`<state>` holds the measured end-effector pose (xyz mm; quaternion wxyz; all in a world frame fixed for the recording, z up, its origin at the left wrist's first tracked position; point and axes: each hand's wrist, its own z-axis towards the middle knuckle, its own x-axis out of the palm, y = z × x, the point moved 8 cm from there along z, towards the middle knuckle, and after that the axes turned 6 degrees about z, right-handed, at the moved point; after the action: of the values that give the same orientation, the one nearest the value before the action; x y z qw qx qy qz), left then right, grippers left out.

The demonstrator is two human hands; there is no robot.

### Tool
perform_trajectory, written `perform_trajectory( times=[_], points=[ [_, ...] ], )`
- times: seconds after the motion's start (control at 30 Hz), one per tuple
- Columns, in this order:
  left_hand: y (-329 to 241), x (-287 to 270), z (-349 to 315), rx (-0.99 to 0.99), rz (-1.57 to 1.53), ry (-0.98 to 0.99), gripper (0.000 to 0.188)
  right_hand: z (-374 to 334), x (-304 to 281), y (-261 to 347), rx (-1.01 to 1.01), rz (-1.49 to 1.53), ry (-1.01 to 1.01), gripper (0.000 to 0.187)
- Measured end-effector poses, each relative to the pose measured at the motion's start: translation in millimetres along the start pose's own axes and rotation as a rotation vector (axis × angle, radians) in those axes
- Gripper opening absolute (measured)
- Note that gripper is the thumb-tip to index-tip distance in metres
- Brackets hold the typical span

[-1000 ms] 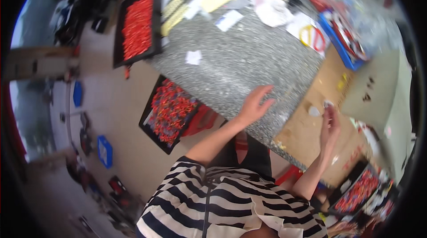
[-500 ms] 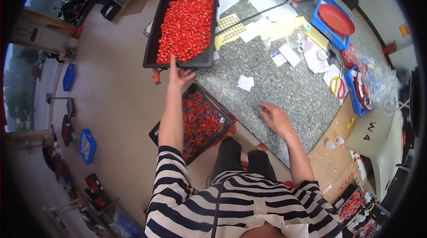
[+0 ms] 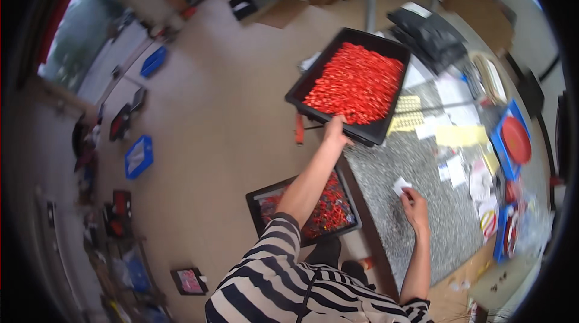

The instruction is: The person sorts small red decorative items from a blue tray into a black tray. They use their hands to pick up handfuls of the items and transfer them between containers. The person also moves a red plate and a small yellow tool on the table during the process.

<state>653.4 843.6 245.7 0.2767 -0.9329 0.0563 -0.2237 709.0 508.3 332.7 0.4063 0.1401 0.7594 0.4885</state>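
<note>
A deep black tray (image 3: 294, 95) full of small shiny red pieces (image 3: 356, 85) rests at the far left corner of the grey speckled table (image 3: 416, 232). My left hand (image 3: 336, 132) is closed on its near rim, the thumb side over the edge and other fingers partly hidden. Over the tabletop, my right hand (image 3: 415, 207) has its fingertips closed at the edge of a small white paper slip (image 3: 400, 185). Lower down, a second black tray (image 3: 252, 211) with mixed red and dark pieces is partly covered by my left forearm.
Papers, a yellow sheet (image 3: 461, 136) and a black plastic bag (image 3: 428, 36) lie across the table's far part. At the right are a blue bin with a red round dish (image 3: 516, 141) and yellow-handled scissors (image 3: 488, 221). A blue crate (image 3: 139, 157) stands on the floor to the left.
My view has swung to the left. My right hand has moved across the tabletop to the paper slip. My left hand has gone from the tray's front edge to a grip on its rim.
</note>
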Motion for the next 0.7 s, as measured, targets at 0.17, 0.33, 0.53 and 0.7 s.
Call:
perform_trajectory(
  times=[0.17, 0.33, 0.53, 0.7],
  points=[
    [-41.1, -14.4, -78.4, 0.097, 0.100, 0.068, 0.040, 5.2, -14.5, -7.3, 0.065, 0.019, 0.015, 0.026],
    [-65.5, -42.4, -200.7, -0.020, 0.071, 0.284, 0.051, 41.8, -75.6, 0.7, 0.140, 0.479, -0.294, 0.044],
    [-71.7, -148.9, -279.5, 0.050, 0.234, 0.193, 0.040, 100.0, -119.7, 46.6, 0.085, 1.123, -0.027, 0.082],
    [-66.9, -192.0, -325.5, 0.013, 0.551, 0.129, 0.043, 44.4, -33.4, 60.3, 0.064, 1.062, 0.554, 0.089]
  ],
)
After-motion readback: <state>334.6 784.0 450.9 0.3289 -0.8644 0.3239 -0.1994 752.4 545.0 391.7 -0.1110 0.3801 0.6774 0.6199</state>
